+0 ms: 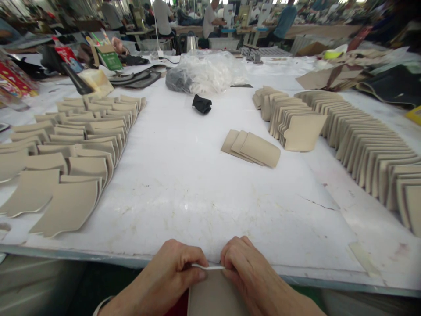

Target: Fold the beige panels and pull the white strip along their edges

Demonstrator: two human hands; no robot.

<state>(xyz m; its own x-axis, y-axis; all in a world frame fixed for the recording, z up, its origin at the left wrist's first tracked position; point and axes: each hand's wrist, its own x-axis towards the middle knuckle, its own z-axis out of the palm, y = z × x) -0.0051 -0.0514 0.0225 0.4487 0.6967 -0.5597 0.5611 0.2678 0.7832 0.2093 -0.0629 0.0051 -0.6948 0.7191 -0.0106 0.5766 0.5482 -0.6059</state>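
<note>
One beige piece (213, 298) sits at the bottom centre of the frame, just under the near edge of the white table (184, 193). The left hand (174, 274) and right hand (250, 272) both pinch its pale top edge, fingers closed tight on it, thumbs almost meeting. Further up, right of centre, lies a small fan of beige pieces (251, 148). Overlapping rows of them (362, 140) fill the right side and stacks (75, 149) the left. A black cloth (201, 104) lies before a plastic bag (207, 72) at upper centre.
</note>
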